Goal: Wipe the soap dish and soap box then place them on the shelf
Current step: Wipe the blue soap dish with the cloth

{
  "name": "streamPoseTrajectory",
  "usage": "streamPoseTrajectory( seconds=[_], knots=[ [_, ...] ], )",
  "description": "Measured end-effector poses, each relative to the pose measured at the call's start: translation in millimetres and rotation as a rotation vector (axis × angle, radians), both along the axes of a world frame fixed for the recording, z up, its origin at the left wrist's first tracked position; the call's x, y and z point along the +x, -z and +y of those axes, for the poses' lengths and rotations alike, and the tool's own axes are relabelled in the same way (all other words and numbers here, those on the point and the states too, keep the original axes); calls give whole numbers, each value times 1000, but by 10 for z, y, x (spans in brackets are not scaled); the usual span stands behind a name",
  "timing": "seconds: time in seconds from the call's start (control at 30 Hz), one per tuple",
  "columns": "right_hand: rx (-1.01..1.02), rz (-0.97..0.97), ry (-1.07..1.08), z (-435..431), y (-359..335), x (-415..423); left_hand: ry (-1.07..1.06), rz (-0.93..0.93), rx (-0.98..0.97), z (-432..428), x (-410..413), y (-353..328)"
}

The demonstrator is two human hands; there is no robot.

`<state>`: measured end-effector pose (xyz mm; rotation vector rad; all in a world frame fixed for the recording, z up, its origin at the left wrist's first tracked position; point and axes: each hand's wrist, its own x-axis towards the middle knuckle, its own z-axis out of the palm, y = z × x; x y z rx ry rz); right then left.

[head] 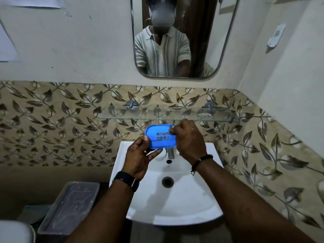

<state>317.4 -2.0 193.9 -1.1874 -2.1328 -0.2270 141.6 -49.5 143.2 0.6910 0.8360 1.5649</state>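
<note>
A blue plastic soap dish [158,142] with two rows of small square drain holes is held up over the white sink [184,199], just below the glass shelf [166,114]. My left hand [138,160] pinches the dish's left edge between thumb and fingers. My right hand [190,141] is curled at the dish's right end, with a small pale wad, perhaps a cloth, pinched in its fingertips against the dish. A clear object [204,113] sits at the right end of the shelf; I cannot tell what it is.
A chrome tap [171,153] stands behind the basin, partly hidden by the dish. A mirror [178,37] hangs above the shelf. A clear plastic container [70,206] sits low at the left. A white holder [276,37] is fixed to the right wall.
</note>
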Motion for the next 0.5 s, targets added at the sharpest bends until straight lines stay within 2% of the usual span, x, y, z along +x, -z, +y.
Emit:
streamPoseTrajectory(
  seconds=[0.1,0.2,0.3,0.4,0.5],
  knots=[
    [-24,-9,85,-83,58,-25,-45,-24,-11,-12,25,17],
    [-89,72,162,-264,160,-159,-91,-104,-22,-17,94,25],
    [-145,92,24,-487,250,-347,-81,-169,-45,-6,169,21],
    [-119,59,-124,-569,233,-453,-12,-182,-60,-5,232,39],
    [-114,93,-104,-444,177,-327,-8,-96,-41,-15,193,56]
  ],
)
